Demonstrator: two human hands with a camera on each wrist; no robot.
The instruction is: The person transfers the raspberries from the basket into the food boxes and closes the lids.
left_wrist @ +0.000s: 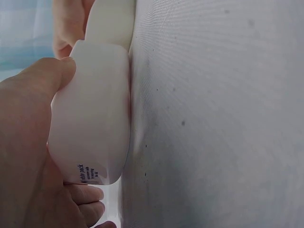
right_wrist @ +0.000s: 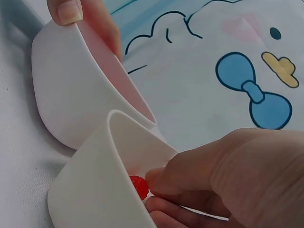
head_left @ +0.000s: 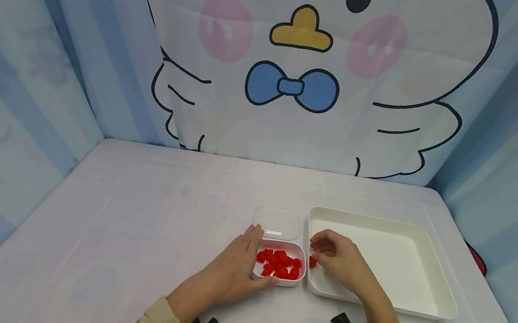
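A small white container [head_left: 287,283] with a pink inside holds several bumpy red pieces [head_left: 278,259]. My left hand [head_left: 235,265] grips it, its fingers [head_left: 252,235] along the left side and its thumb on the front rim. Printed text marks the container's outer wall [left_wrist: 90,114] in the left wrist view. Just inside the left wall of a white tray [head_left: 386,261] is one red raspberry-like piece [right_wrist: 138,187]. My right hand [head_left: 341,259] reaches in there with bent fingers, its thumb tip right at that piece. Whether the fingers hold it I cannot tell.
A clear plastic lid [head_left: 276,222] lies behind the small container. The tray stands close beside the container's right side, its raised rim between them. A patterned curtain [head_left: 291,133] hangs behind the white table [head_left: 147,213].
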